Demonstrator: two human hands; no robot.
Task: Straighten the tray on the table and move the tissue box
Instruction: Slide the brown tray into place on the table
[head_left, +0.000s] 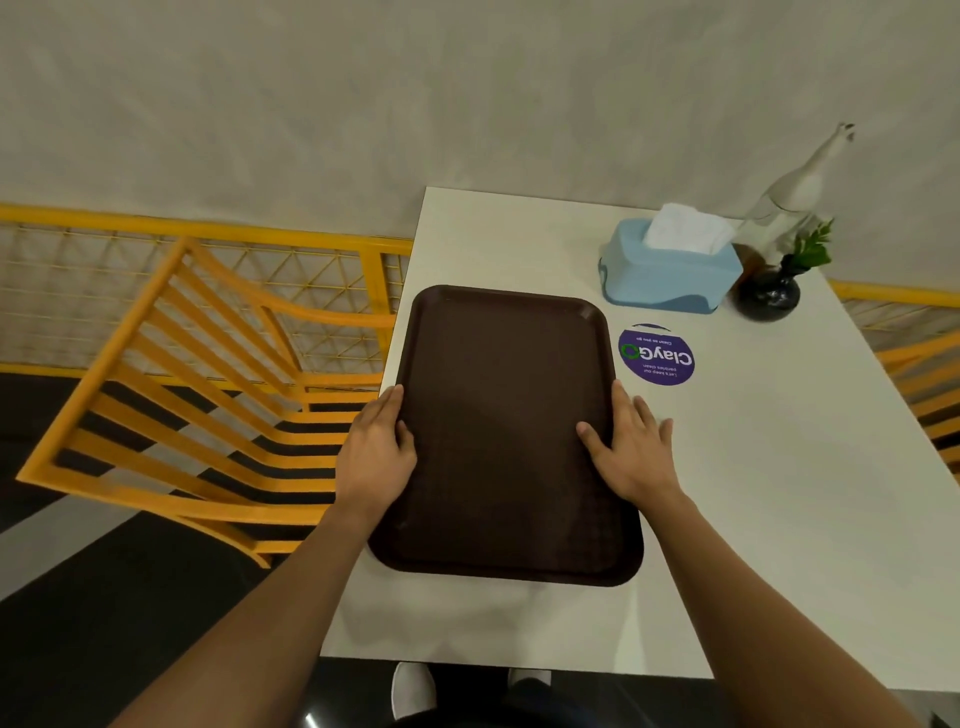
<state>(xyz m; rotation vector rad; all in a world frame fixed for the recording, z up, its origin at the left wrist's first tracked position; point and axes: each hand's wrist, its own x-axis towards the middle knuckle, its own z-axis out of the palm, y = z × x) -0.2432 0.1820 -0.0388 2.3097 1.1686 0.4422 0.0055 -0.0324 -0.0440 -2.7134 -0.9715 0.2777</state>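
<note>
A dark brown tray lies flat on the white table, its long sides running away from me along the table's left edge. My left hand grips the tray's left rim with the thumb over the edge. On the right rim rests my right hand, thumb on the tray's surface and fingers spread on the table beside it. A light blue tissue box with white tissue sticking out stands at the far right of the table, apart from the tray.
A round purple sticker lies between tray and tissue box. A dark vase with green leaves and a white figurine stand behind the box. An orange slatted chair stands left of the table. A wall runs behind.
</note>
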